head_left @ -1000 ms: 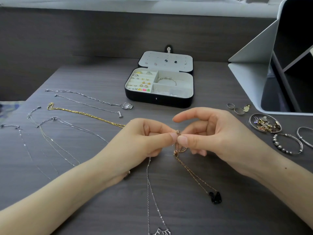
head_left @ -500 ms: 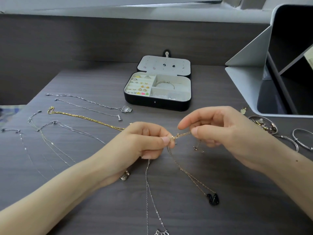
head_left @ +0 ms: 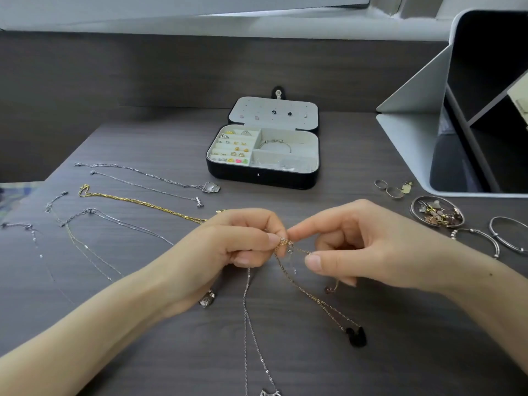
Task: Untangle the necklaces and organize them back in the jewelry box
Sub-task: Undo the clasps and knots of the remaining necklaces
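**A:** Item one, location?
**B:** Thin rose-gold link necklace with black swan pendant [head_left: 314,299], knotted with a fine silver chain [head_left: 245,310]. It's held just above the dark wood-grain table [head_left: 400,352], in front of the open black, cream-lined jewelry box [head_left: 263,180].
**A:** Grip?
**B:** I see the left hand [head_left: 237,247] pinching the knot [head_left: 285,244] and the right hand [head_left: 365,247] pinching a gold strand just beside it.
**A:** Handling?
**B:** I judge it light, limp, slippery and easily snapped. Hold with fingertips next to the knot; tease, never tug.

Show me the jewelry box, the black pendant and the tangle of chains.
jewelry box [head_left: 261,178], head view, black front wall.
black pendant [head_left: 357,337], head view, its middle.
tangle of chains [head_left: 285,243], head view, the knot between the fingertips.
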A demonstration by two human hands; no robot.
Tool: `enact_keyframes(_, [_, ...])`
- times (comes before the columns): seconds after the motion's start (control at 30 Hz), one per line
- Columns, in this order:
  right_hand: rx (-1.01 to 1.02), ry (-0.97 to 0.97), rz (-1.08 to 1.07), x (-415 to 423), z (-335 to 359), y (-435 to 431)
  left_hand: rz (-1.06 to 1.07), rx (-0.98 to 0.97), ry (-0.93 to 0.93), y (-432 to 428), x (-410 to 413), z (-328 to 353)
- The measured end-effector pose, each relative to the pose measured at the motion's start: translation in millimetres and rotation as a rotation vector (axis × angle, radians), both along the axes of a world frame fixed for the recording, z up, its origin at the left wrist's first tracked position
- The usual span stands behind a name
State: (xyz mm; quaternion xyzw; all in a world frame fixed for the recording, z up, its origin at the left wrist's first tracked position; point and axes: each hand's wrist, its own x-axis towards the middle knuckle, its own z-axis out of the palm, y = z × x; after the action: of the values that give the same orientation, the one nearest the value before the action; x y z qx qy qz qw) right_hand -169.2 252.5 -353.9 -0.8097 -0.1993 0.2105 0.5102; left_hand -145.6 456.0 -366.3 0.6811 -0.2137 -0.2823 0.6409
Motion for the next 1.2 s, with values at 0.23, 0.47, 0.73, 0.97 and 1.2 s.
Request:
enact_keyframes(0.23, [0.066,0.115,-0.048,-0.8,-1.1,3.5,0.011,0.005,-0.026,-0.7,-0.2,-1.7])
enact_keyframes(0.47, [0.071,0.152,-0.051,-1.7,-2.5,5.9,-0.032,0.001,-0.027,-0.5,0.0,-1.7])
enact_keyframes(0.73, [0.0,0.02,-0.106,-0.9,11.5,-0.6,-0.011,0.08,-0.247,-1.8,-0.3,-11.1])
enact_keyframes(0.97, [-0.088,-0.212,-0.157,-5.5,25.8,-5.1,0.161,0.333,-0.801,-8.2,-2.7,-22.4])
enact_keyframes(1.2, [-0.027,-0.229,-0.108,-10.2,45.9,-0.7,0.267,0.452,-1.125,-22.7,-3.3,-23.3])
